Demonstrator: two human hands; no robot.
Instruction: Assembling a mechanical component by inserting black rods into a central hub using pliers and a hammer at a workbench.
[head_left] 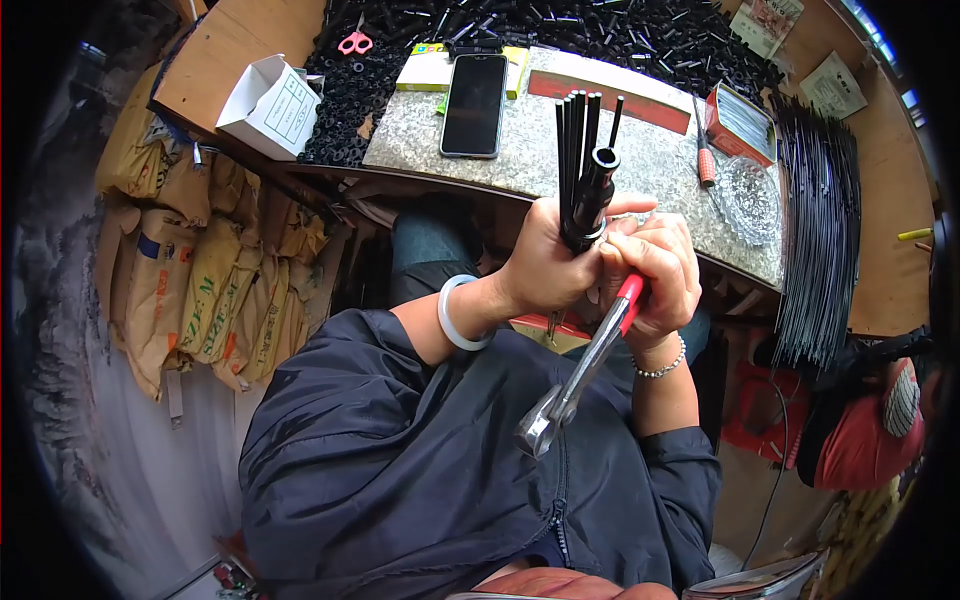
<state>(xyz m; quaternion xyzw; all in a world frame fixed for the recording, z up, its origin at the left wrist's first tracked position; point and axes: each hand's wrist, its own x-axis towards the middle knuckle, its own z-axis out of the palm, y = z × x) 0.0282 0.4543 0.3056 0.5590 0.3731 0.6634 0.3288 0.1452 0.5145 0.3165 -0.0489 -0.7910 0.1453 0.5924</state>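
Observation:
My left hand (pixel 548 258) is closed around a short black tubular fitting (pixel 592 195) with a round open top. Several thin black rods (pixel 572 135) stand upright beside the fitting in the same grip. My right hand (pixel 664 262) is closed, with red-handled metal pliers (pixel 590 360) held in it. The pliers' jaws hang down toward the lower left, over my dark jacket. Fingers of my right hand meet the left hand near the fitting's lower end. What those fingertips pinch there is hidden.
A phone (pixel 475 105) lies on the grey tabletop (pixel 410 135). Black parts (pixel 660 45) are heaped behind it, with pink scissors (pixel 355 42) at left. On the right are a red-handled tool (pixel 706 165), a coil of clear wire-like material (pixel 748 205) and hanging black rods (pixel 820 230).

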